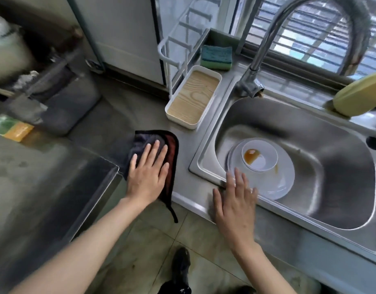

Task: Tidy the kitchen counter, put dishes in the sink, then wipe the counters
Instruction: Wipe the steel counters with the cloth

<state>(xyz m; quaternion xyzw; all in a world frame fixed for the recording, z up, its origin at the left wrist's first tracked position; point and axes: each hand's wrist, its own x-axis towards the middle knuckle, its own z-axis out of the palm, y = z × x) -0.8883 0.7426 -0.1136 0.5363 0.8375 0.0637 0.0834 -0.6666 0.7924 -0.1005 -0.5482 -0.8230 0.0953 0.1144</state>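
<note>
A person's left hand (147, 172) presses flat, fingers spread, on a dark cloth (159, 153) at the counter's (119, 124) front edge, while the right hand (235, 206), fingers straight, holds nothing over the sink (331, 166) rim beside a stacked white plate (276, 183) and bowl (260, 154).

The bare left arm (81, 240) stretches forward and the left grip (147, 169) lies flat, palm down, with its fingers straight, slightly spread and pointing away from the body. The bare right arm (265, 270) ends in the right grip (235, 206), also palm down with fingers extended and slightly blurred.
</note>
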